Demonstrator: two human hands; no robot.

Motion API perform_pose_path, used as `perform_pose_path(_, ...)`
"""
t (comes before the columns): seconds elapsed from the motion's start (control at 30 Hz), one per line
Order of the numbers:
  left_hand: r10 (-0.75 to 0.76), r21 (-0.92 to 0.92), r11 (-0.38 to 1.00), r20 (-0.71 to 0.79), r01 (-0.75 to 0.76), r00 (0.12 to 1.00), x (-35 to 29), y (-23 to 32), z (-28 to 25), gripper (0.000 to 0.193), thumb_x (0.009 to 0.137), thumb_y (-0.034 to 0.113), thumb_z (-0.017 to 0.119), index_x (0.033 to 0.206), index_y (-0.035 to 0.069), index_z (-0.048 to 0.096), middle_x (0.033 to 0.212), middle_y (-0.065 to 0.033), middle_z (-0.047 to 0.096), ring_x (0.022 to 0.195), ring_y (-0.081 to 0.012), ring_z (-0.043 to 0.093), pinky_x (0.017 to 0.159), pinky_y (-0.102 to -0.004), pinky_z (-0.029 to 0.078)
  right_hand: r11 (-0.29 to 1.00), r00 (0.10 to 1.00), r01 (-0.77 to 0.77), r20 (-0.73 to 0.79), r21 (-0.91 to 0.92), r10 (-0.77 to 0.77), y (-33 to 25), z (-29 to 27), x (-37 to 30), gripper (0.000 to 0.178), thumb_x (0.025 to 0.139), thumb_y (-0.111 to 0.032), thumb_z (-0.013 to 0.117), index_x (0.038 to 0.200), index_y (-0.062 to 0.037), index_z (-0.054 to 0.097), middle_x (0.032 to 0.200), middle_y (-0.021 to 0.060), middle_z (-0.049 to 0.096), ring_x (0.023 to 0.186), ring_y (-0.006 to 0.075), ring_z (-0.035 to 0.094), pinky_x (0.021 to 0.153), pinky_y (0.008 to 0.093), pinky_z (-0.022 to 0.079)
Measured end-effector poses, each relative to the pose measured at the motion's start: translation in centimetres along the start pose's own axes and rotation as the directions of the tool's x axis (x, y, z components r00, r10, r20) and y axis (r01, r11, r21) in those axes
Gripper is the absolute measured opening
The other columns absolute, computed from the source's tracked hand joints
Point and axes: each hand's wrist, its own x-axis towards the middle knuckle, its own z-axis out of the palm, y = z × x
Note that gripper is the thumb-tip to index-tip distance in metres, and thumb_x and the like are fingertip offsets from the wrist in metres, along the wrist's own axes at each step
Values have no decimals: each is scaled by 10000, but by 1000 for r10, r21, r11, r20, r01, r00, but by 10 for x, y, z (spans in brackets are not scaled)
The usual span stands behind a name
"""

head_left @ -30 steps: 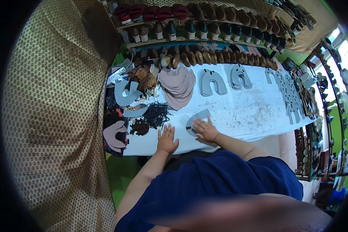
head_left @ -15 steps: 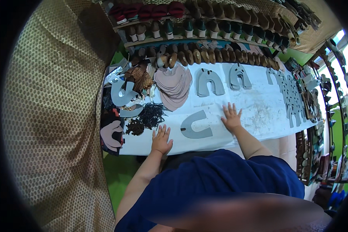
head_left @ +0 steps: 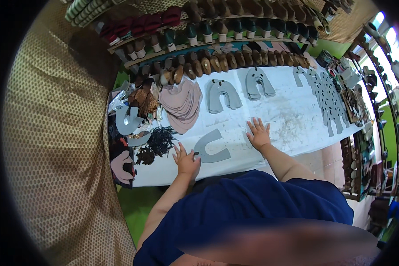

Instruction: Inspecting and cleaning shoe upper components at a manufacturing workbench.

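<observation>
A flat grey U-shaped piece (head_left: 204, 142) lies on the white-covered table (head_left: 239, 126) before me, its open side toward the right. My left hand (head_left: 187, 162) is at its left end, palm down with fingers apart; thumb and forefinger are beside the small dark mark there. Whether they touch the piece I cannot tell. On the bare sheet to the right of that piece, my right hand (head_left: 258, 135) rests palm down, fingers spread, holding nothing. Behind them stand out two stacks of similar grey U-shaped pieces (head_left: 214, 104), and pinkish rounded pieces (head_left: 180, 108) lie fanned in a pile.
Black tangled strands (head_left: 161, 141) and a dark brown clump (head_left: 145, 156) lie at the left. Grey pieces with dark spots (head_left: 326, 99) spread along the right side. Several rows of shoe lasts (head_left: 217, 62) line the back shelves. A patterned curtain (head_left: 66, 133) hangs on the left.
My left hand has moved right across the table to the left end of the grey U-shaped piece. My right hand stays roughly in place. The whole view has shifted somewhat.
</observation>
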Motion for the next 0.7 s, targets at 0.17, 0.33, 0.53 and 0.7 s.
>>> perform_pose_path(0.17, -185, -4, 983, 69, 185, 980, 29, 27, 2, 340, 702, 348, 816, 933, 105, 755, 1599, -256, 174, 1469, -468, 139, 1150, -606, 157, 999, 1000, 9, -16, 34, -8, 1, 0, -2, 597, 978, -470, 453, 1526, -275, 323, 1622, 61, 220, 1506, 295, 146, 1144, 676, 78)
perform_pose_path(0.33, -122, -140, 981, 92, 134, 988, 52, 42, -6, 293, 720, 405, 804, 843, 146, 747, 1555, -249, 307, 1428, -469, 258, 1094, -665, 221, 998, 1000, 14, -13, 60, -14, 1, -5, -4, 589, 980, -470, 455, 1520, -268, 335, 1619, 58, 227, 1504, 291, 150, 1147, 674, 82)
perform_pose_path(0.53, 153, -363, 918, -39, -157, 987, 78, 118, -48, 257, 788, 385, 765, 866, 141, 758, 1523, -285, 339, 1426, -503, 242, 1106, -645, 211, 996, 999, 22, -36, 87, -19, 2, -3, -3, 578, 979, -471, 455, 1509, -265, 352, 1617, 48, 232, 1505, 282, 148, 1149, 676, 85)
perform_pose_path(0.7, 175, -536, 822, -79, -190, 981, 87, 167, -74, 241, 841, 358, 726, 833, 119, 753, 1476, -301, 401, 1440, -495, 223, 1134, -569, 221, 994, 999, 18, -53, 106, -12, 4, -3, -5, 583, 961, -445, 489, 1501, -261, 365, 1610, 46, 247, 1504, 285, 153, 1151, 671, 91)
